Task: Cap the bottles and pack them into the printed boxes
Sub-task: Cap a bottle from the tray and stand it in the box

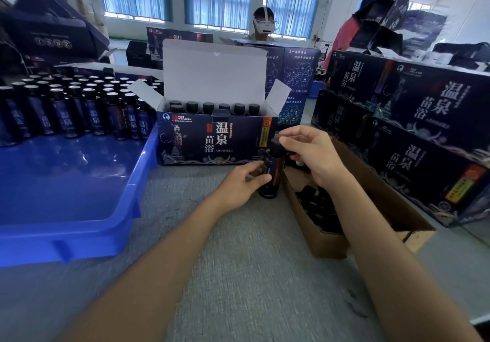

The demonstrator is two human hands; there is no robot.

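A dark bottle point(273, 172) stands upright on the grey table point(238, 262), just in front of the open printed box point(212, 140). My left hand point(238, 185) grips the bottle's body from the left. My right hand point(310, 150) pinches the black cap point(277, 144) on the bottle's neck. Several capped bottles point(214, 108) stand in a row inside the printed box, whose white lid is raised. A brown carton point(371, 190) to the right holds loose black caps point(318, 203). Several uncapped bottles point(74, 108) stand in the blue tray point(79, 195) at the left.
Stacked closed printed boxes point(413, 129) fill the right side. More dark boxes are piled at the back left point(47, 31). A person wearing a white headset point(263, 24) sits behind the open box. Another person in red point(344, 36) stands at the back right.
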